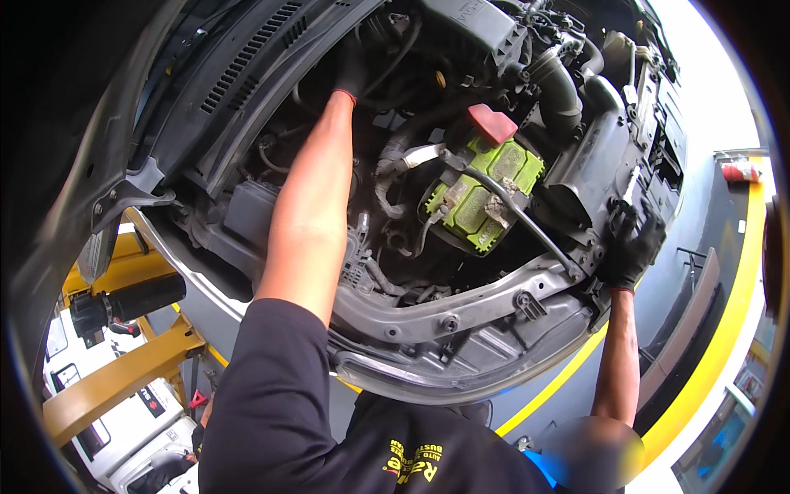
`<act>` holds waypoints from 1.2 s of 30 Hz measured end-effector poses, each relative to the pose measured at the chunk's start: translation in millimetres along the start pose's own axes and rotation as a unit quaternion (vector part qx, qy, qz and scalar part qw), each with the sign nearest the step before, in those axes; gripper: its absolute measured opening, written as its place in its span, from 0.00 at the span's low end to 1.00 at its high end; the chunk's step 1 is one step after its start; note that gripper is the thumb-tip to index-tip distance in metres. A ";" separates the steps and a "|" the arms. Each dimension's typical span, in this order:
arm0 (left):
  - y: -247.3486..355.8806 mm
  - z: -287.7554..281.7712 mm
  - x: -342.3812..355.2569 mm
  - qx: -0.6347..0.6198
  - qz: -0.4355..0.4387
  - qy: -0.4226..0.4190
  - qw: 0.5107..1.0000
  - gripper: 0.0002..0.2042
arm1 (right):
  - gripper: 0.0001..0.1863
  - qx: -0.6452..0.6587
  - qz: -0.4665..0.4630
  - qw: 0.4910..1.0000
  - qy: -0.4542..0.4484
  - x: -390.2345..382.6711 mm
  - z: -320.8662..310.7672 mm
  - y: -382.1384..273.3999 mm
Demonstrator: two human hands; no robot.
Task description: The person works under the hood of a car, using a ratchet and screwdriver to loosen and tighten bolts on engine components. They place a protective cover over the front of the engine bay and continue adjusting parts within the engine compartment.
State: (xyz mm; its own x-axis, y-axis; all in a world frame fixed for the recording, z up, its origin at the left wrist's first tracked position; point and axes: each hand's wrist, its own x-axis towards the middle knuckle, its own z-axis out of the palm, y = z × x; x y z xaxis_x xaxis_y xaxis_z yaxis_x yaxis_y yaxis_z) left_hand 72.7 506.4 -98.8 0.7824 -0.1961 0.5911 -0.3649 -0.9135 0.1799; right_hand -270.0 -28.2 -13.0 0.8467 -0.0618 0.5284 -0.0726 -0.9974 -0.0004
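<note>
My left hand (350, 70), in a black glove with a red cuff, reaches deep into the engine bay; its fingers are hidden among dark hoses and parts. At the right front of the bay, my right hand (632, 251), also gloved, has curled fingers at a slim silver piece (632, 188) beside the metal crossmember (420, 321); what exactly it grips is unclear. Between my hands sit a green battery (473, 210) with a red terminal cover (492, 123), a black air box (469, 29) and a ribbed hose (555, 90).
A yellow lift arm (123, 379) with a black fitting (123, 300) stands at lower left, above a white vehicle (90, 420). Another person is partly visible there (202, 436). Along the right, a yellow-edged wall strip (732, 288) holds a red object (741, 171).
</note>
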 end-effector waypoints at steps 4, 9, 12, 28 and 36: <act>-7.2 -11.4 22.7 -0.119 0.025 -0.075 0.990 0.31 | 0.27 0.154 -0.054 0.967 0.193 56.5 16.6 -35.2; 41.9 -34.1 23.4 -0.191 0.076 0.012 0.978 0.33 | 0.43 0.193 -0.175 0.964 0.061 212.5 41.8 -213.3; 27.3 -28.8 31.2 -0.143 0.060 0.010 0.988 0.34 | 0.39 0.183 -0.175 0.967 -0.029 266.8 79.3 -261.5; 22.8 -38.8 30.9 -0.165 0.039 -0.022 0.985 0.33 | 0.26 0.208 -0.165 0.958 -0.106 304.6 114.8 -265.6; -23.0 -44.7 25.6 -0.017 0.152 0.037 0.987 0.34 | 0.27 0.232 -0.179 0.953 -0.073 300.9 105.5 -285.9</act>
State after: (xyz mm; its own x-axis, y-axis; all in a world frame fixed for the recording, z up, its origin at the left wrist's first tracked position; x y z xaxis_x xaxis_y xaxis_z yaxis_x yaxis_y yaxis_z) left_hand 78.5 538.4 -52.7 0.5947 -0.4318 0.6781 -0.5953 -0.8034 0.0104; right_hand 61.2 234.3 56.6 0.8404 0.3139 0.4418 0.4466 -0.8630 -0.2363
